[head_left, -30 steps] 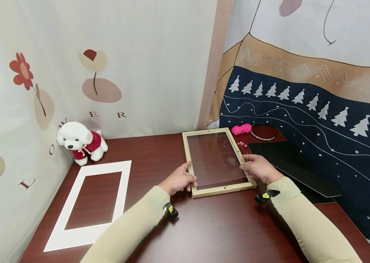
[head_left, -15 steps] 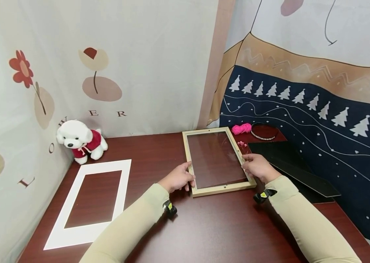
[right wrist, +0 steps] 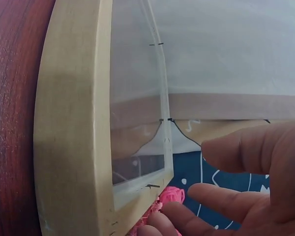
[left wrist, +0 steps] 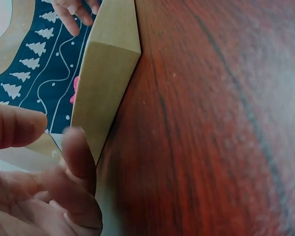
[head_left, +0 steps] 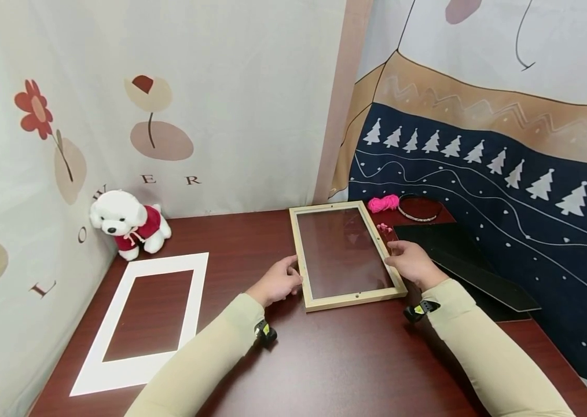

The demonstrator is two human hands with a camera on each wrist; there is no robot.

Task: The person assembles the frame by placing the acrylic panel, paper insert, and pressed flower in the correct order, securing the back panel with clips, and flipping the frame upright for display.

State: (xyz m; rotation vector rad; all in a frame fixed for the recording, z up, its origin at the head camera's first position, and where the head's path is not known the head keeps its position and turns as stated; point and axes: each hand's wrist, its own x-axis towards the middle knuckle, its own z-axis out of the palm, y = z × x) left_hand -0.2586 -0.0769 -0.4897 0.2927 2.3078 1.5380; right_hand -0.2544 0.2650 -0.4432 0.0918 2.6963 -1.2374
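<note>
A pale wooden picture frame (head_left: 357, 298) lies flat on the dark red table, its clear pane (head_left: 345, 249) reflecting light. Beside its left rail is my left hand (head_left: 275, 282), thumb and fingertips close to the wood. In the left wrist view, those loosely bent fingers (left wrist: 78, 152) overlap the frame's edge and pinch nothing. My right hand (head_left: 413, 265) hovers at the right rail. The right wrist view shows its thumb (right wrist: 236, 147) and fingers spread apart, with the frame's thick side (right wrist: 71, 118) to their left.
A white mat board (head_left: 132, 370) lies at the left, near a white plush dog (head_left: 132, 226) in red. Behind the right hand are a black backing board (head_left: 429, 234) with a stand flap, pink yarn (head_left: 383, 204), a headband (head_left: 418, 219) and small pink flowers (head_left: 385, 228).
My left hand has let go of the frame's left rail and moved slightly left. The right hand's fingers have loosened from the right rail. The frame stays in place.
</note>
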